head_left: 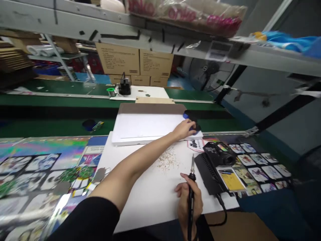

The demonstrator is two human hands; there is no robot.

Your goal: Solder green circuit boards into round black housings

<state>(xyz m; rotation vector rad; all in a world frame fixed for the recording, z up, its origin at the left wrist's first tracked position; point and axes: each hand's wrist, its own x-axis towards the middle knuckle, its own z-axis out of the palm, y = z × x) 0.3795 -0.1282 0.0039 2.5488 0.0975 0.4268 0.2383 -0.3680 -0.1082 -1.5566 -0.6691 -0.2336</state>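
Observation:
My left hand is stretched across to the right end of a white foam slab. Its fingers are bent around a dark, round object, largely covered by the fingers, with blue parts beside it. My right hand holds a soldering iron upright, tip pointing away from me, above a white board. Small brownish bits lie scattered on the board between my arms.
A black soldering station with a cable and a yellow sponge sit at right. Green circuit boards lie at left. Behind are a green conveyor, a solder spool and cartons. A shelf beam crosses overhead.

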